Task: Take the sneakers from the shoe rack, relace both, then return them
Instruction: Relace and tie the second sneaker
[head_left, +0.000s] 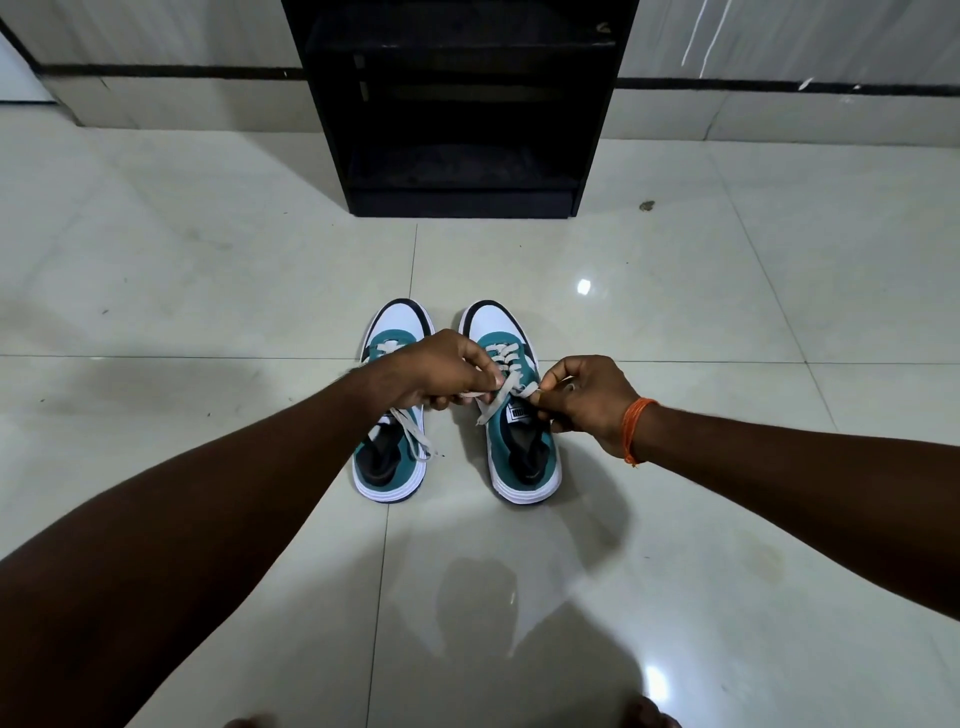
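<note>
Head view, floor: pale glossy tiled floor, grey-streaked wall at the far side with a dark skirting band.
Shoe rack: black shoe rack stands far centre against the wall; the shelves that show look bare, though they are dark.
Sneakers: teal-and-white pair sits side by side on the tiles, well apart from the rack, toes pointing far toward it, heels near.
Left sneaker: left sneaker has its lace trailing loose over the collar; the upper eyelets are hidden under the left forearm.
Right sneaker: right sneaker is the one in hand, crossed lacing showing up the throat.
Long axis: each shoe runs near-to-far, almost straight out from the person.
Left hand: left hand reaches across above the left sneaker, fingers closed, pinching one end of the right sneaker's lace.
Right hand: right hand, orange thread on the wrist, is curled shut on the other end, just right of the tongue.
Nearer hand: right one sits directly beside this shoe; left one crosses over.
Step, as I judge: top rows or knot on the right sneaker.
Next move hinges on: drawing both ends apart sideways, across the shoe's axis.
Remaining, as I judge: left sneaker's lace, then return to the rack.
</note>
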